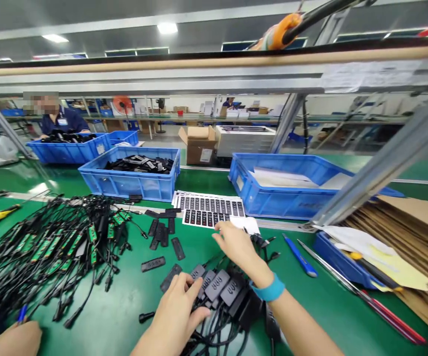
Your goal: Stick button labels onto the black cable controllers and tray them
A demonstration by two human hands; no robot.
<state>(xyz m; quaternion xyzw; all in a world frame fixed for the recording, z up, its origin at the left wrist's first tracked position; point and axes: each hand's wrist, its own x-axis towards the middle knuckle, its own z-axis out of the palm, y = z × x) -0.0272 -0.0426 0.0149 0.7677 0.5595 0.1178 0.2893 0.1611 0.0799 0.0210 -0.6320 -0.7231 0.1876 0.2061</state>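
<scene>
My left hand [177, 311] lies with its fingers spread over a row of black remote modules [217, 286] with cables, low in the middle of the green table. My right hand [236, 244], with a blue wristband [269, 290] on its wrist, is stretched forward. Its fingertips touch the near edge of a white sheet of black button stickers [208, 210]. Neither hand grips anything that I can see. Loose black cover strips [162, 232] lie just left of the sheet.
A big tangle of black cables with green circuit boards [51, 242] fills the left. Another person's hand [14, 340] with a blue pen is at bottom left. Blue bins [132, 185] [284, 200] stand behind; a blue knife [300, 255], tweezers and cardboard [414, 237] lie right.
</scene>
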